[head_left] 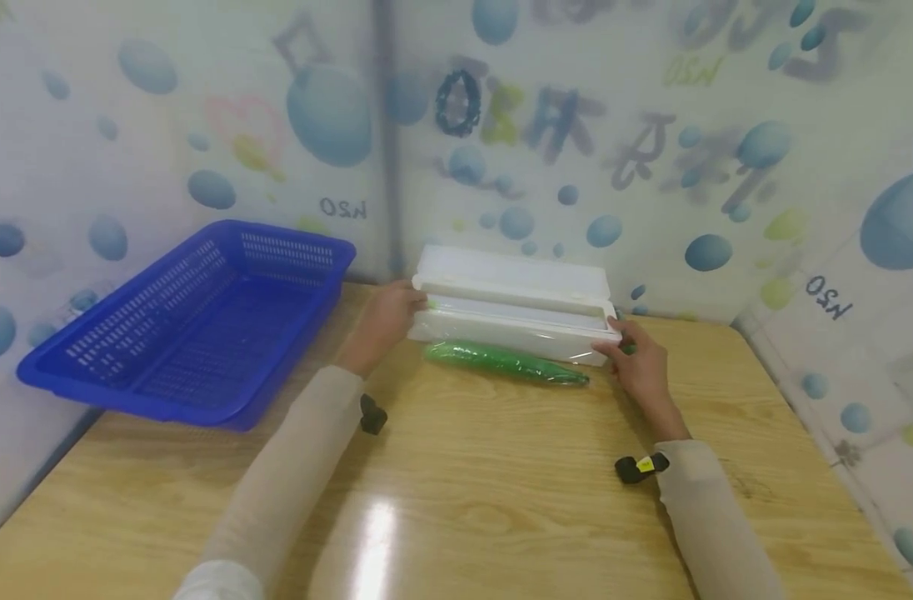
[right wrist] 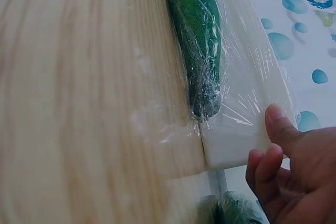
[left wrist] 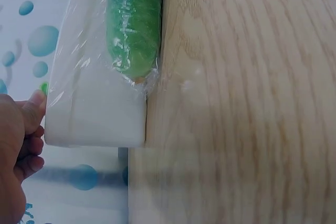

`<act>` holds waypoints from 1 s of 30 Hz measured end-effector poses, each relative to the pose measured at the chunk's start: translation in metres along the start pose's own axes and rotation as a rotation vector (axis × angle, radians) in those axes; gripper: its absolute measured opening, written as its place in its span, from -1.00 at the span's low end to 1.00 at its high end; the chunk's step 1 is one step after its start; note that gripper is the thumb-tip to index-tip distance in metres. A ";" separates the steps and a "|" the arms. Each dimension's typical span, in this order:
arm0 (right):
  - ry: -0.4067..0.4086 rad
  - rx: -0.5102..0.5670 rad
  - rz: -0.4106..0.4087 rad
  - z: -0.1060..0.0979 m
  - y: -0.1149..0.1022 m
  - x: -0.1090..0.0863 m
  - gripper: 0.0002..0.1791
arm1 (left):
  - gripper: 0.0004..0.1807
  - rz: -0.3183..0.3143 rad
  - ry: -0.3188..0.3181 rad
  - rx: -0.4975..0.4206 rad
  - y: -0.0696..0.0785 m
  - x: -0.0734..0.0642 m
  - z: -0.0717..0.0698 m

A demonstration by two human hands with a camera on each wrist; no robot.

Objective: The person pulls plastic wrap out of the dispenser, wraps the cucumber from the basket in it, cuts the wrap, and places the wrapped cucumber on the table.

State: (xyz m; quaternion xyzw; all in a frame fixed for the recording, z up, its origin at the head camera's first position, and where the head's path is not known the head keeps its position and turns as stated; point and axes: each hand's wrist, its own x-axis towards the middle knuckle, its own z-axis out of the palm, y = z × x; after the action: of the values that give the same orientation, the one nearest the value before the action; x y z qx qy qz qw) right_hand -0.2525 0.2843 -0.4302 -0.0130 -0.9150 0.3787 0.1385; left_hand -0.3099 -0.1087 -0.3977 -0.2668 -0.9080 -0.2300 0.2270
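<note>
A white cling film dispenser (head_left: 505,330) lies along the back of the table, its lid (head_left: 512,271) raised. In front of it is a green cucumber (head_left: 501,362) covered in clear film, which spreads from the cucumber over the dispenser's front (left wrist: 94,106). My left hand (head_left: 384,327) grips the dispenser's left end, thumb beside a small green tab (left wrist: 44,87), the other fingers curled. At the right end my right hand (head_left: 640,367) holds the corner, its thumb (right wrist: 278,121) on the upper edge and fingers bent below.
A blue perforated basket (head_left: 239,408) stands on the left of the wooden table (head_left: 501,500). Another green, film-wrapped item (right wrist: 239,208) lies beyond the dispenser's right end, partly behind my right hand. A patterned wall (head_left: 531,167) rises behind the table.
</note>
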 end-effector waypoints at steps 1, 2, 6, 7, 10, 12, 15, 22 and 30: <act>0.001 -0.002 0.003 0.000 0.000 0.000 -0.40 | -0.94 -0.006 -0.001 -0.001 0.000 0.000 -0.001; 0.004 -0.007 0.004 0.001 0.000 0.000 -0.40 | -0.94 -0.011 -0.001 -0.003 -0.001 0.000 -0.002; 0.004 -0.003 0.008 0.001 0.000 0.001 -0.40 | -0.93 -0.015 0.009 -0.003 -0.003 0.000 -0.003; 0.000 0.005 0.015 0.002 0.000 0.001 -0.40 | -0.93 -0.016 0.011 -0.001 -0.003 0.000 -0.003; -0.008 0.031 0.030 0.002 0.000 0.000 -0.40 | -0.94 -0.026 0.005 0.005 -0.004 0.000 -0.003; -0.012 0.044 0.032 0.002 0.000 -0.001 -0.40 | -0.94 -0.031 -0.003 0.007 -0.004 0.000 -0.004; -0.015 0.050 0.029 0.003 -0.001 -0.002 -0.40 | -0.93 -0.043 -0.021 -0.006 -0.004 -0.001 -0.006; -0.015 0.039 0.024 0.003 -0.002 -0.001 -0.40 | -0.84 -0.180 -0.054 -0.002 -0.008 -0.010 -0.015; -0.013 0.009 0.022 -0.002 -0.003 -0.002 -0.38 | -0.81 -0.210 -0.016 0.031 -0.011 -0.013 -0.012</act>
State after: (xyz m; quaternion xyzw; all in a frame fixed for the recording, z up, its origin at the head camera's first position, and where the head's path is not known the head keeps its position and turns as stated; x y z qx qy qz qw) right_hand -0.2499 0.2833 -0.4279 -0.0199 -0.9141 0.3841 0.1282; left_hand -0.3031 -0.1289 -0.3985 -0.1682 -0.9361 -0.2364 0.1986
